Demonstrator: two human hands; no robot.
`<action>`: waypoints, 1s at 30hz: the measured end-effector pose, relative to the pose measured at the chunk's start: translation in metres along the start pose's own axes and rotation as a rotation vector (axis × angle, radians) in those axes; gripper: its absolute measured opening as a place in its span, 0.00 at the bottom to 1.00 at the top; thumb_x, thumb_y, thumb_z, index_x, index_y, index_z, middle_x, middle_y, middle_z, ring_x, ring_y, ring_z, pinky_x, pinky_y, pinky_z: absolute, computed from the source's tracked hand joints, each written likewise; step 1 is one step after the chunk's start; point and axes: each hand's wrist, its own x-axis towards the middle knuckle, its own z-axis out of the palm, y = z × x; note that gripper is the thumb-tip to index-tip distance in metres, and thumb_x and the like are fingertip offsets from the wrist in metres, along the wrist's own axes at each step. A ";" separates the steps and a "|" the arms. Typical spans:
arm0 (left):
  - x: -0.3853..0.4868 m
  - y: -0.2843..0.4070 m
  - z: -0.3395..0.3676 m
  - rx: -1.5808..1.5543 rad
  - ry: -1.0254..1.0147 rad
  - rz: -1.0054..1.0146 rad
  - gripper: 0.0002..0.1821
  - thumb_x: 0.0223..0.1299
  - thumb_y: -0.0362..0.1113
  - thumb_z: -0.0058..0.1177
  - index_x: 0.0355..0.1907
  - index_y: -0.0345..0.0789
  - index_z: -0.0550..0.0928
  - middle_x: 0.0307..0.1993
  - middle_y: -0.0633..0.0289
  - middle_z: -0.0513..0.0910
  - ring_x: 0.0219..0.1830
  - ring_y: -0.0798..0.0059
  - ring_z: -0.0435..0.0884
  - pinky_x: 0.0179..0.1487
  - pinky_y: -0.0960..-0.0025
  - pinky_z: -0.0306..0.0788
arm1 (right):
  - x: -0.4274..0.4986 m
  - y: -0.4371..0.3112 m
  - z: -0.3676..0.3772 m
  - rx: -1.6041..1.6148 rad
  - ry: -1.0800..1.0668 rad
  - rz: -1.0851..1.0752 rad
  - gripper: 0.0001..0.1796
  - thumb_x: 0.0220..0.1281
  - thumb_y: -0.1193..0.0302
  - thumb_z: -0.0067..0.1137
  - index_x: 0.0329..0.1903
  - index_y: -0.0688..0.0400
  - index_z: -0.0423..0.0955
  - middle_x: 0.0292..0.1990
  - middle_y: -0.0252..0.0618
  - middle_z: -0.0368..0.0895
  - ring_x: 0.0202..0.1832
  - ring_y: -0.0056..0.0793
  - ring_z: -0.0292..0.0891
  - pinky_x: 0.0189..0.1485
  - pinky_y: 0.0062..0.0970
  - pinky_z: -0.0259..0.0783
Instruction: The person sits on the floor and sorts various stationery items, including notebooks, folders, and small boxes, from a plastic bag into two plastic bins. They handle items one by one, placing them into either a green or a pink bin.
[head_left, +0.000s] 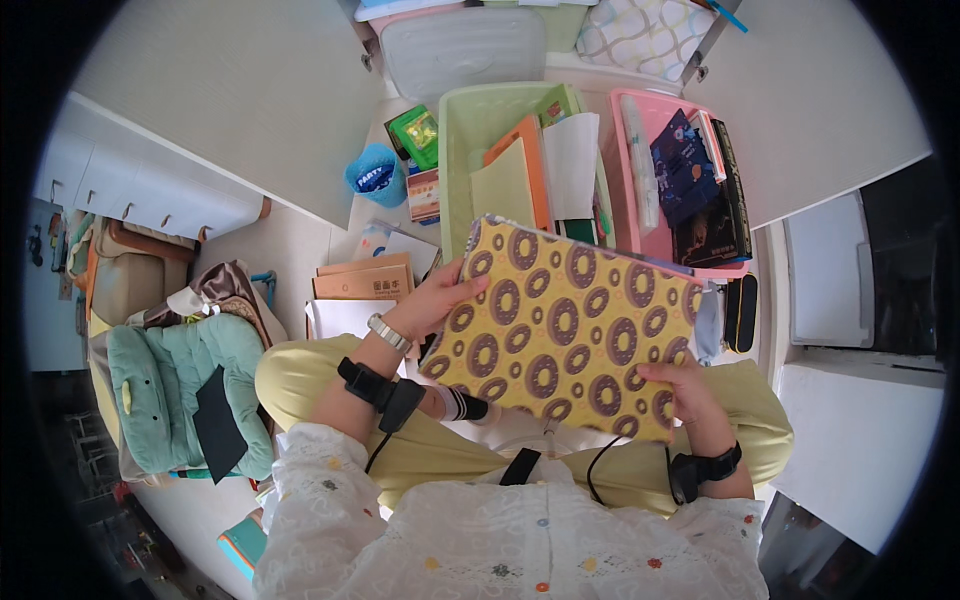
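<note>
Between my two hands is a stack of patterned paper or a thin book (562, 330), its yellow face covered in brown doughnuts. My left hand (444, 298) grips its left edge, thumb on top. At the lower right edge, my right hand (684, 390) pinches it the same way. It is tilted over my lap, and its far edge overlaps the near end of a light green plastic bin (459, 161). Inside that bin stand an orange folder (534, 169), a cream sheet (504, 187) and white paper (571, 161). The fingers beneath the stack are hidden.
A pink bin (622, 142) with books and boxes stands right of the green one. Left are a blue basket (375, 176), a green case (417, 136) and brown drawing books (364, 281). Open cabinet doors (247, 97) flank the bins. A green cushion (180, 390) lies further left.
</note>
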 end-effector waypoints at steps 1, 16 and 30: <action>0.003 0.003 -0.006 0.099 0.121 0.046 0.18 0.63 0.37 0.50 0.53 0.36 0.67 0.45 0.63 0.78 0.39 0.78 0.80 0.41 0.74 0.76 | 0.000 -0.002 -0.006 0.001 0.016 -0.057 0.28 0.48 0.84 0.60 0.55 0.63 0.64 0.45 0.41 0.78 0.42 0.33 0.79 0.45 0.33 0.77; 0.070 -0.121 -0.166 1.935 0.235 -0.276 0.16 0.53 0.32 0.45 0.45 0.29 0.75 0.45 0.47 0.77 0.44 0.54 0.77 0.48 0.60 0.71 | -0.011 -0.018 -0.106 0.229 0.431 -0.433 0.15 0.60 0.72 0.54 0.47 0.66 0.73 0.43 0.40 0.79 0.46 0.26 0.75 0.49 0.25 0.71; 0.095 -0.145 -0.180 2.098 0.764 -0.634 0.47 0.51 0.56 0.53 0.68 0.32 0.54 0.64 0.34 0.55 0.51 0.44 0.73 0.44 0.58 0.74 | -0.008 -0.025 -0.096 0.020 0.585 -0.390 0.18 0.63 0.68 0.50 0.51 0.68 0.70 0.46 0.42 0.76 0.44 0.27 0.75 0.47 0.24 0.73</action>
